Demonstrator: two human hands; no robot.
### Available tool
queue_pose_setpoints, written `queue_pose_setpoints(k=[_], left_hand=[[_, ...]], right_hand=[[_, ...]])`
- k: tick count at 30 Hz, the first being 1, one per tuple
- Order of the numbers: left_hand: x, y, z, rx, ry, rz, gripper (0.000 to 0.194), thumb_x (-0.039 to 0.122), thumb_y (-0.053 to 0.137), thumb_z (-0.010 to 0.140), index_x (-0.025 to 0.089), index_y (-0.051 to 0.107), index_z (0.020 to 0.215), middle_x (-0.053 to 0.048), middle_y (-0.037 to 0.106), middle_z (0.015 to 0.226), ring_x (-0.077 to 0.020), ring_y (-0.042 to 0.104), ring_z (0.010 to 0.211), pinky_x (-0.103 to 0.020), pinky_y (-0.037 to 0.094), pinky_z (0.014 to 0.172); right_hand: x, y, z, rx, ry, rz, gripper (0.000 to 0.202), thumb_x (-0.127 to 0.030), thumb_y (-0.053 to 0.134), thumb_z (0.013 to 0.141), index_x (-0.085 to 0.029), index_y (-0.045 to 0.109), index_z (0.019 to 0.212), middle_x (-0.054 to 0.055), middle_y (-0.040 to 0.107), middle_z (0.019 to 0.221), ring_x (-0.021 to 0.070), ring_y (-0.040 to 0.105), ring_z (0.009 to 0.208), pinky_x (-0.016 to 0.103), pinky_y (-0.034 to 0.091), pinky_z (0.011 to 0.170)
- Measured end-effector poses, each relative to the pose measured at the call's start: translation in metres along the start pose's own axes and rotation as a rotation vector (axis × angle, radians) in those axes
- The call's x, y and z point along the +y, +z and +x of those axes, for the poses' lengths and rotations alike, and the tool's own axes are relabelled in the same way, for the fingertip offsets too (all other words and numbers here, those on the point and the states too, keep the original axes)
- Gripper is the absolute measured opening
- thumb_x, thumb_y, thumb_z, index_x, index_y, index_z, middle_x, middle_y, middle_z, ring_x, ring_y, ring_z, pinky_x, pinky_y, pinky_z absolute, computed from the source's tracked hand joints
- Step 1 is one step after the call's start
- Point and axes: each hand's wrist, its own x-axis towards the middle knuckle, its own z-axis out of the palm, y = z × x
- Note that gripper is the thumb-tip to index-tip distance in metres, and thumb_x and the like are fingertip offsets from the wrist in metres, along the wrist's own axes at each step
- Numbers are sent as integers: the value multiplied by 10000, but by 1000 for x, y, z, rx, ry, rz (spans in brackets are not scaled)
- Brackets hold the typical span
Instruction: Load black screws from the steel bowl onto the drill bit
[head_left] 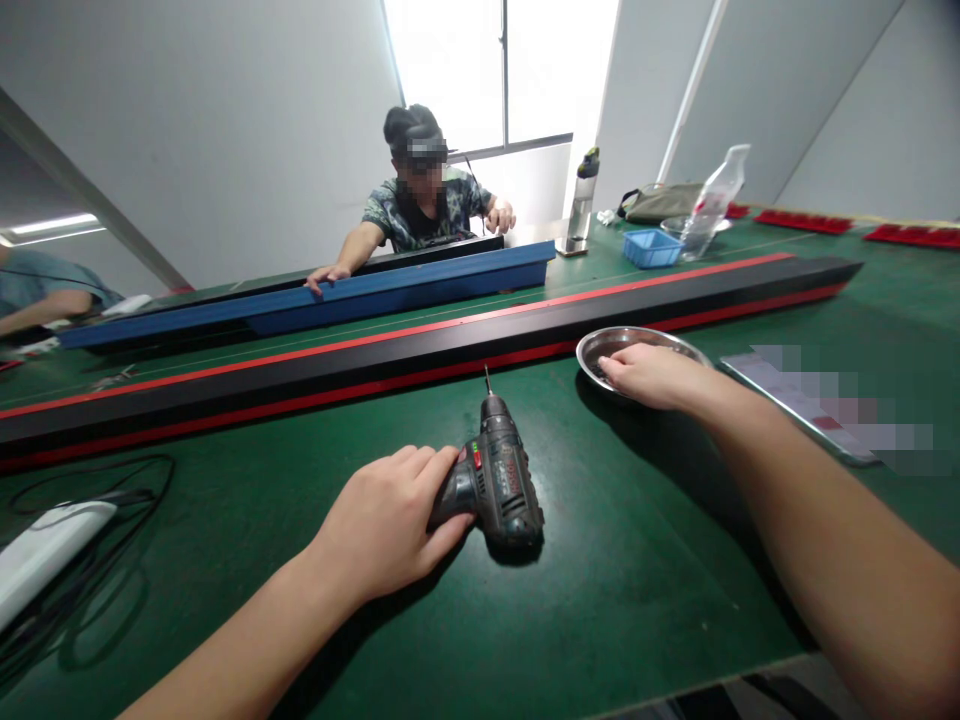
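Note:
My left hand [397, 515] is wrapped round the handle of a black cordless drill [508, 485], which lies on its side on the green table [585, 590] with its bit pointing away from me. Over at the right, my right hand [649, 375] reaches into a round metal bowl [589, 345]; its fingertips are pressed together at small dark pieces, and whatever they hold is too small to make out. Just beyond the drill bit runs a long black bar [420, 352] with red edges.
A person [420, 200] opposite touches a long blue bar [405, 290]. A phone [795, 405] lies right of the bowl. Behind are a blue basket [652, 248], a plastic bottle [712, 205] and a drinking bottle [583, 200]. Cables and a white device [56, 545] lie left; another person's arm shows far left.

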Motion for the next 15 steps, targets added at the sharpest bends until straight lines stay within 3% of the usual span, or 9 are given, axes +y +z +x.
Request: queue_pose_setpoints(k=[6, 9, 12, 15], left_hand=[[-1, 1, -1, 13, 3, 3, 432, 430, 584, 962, 214, 540, 1334, -95, 691, 1127, -291, 649, 1011, -431, 532, 872], [-1, 1, -1, 11, -2, 2, 437, 431, 585, 962, 215, 539, 1338, -96, 690, 1126, -293, 648, 1013, -432, 531, 870], [-1, 1, -1, 5, -2, -1, 438, 428, 585, 963, 209, 541, 1339, -98, 688, 1126, -297, 646, 1013, -442, 534, 871], [0, 1, -1, 7, -3, 1, 440, 424, 588, 961, 211, 539, 1343, -96, 689, 1126, -294, 648, 1011, -439, 533, 873]], right_hand=[[-4, -2, -3, 34, 30, 57, 430, -474, 485, 976, -198, 760, 795, 117, 780, 904, 226, 684, 704, 334, 478, 662], [-5, -5, -4, 63, 61, 87, 309, -452, 601, 899, -217, 748, 762, 75, 763, 802, 208, 672, 670, 309, 465, 624], [-4, -5, -4, 141, 85, 144, 143, -330, 694, 793, -226, 762, 863, 55, 778, 876, 214, 701, 751, 292, 487, 647], [0, -2, -2, 261, 70, 201, 216, -227, 717, 724, -226, 770, 933, 60, 786, 950, 229, 722, 824, 296, 517, 710]])
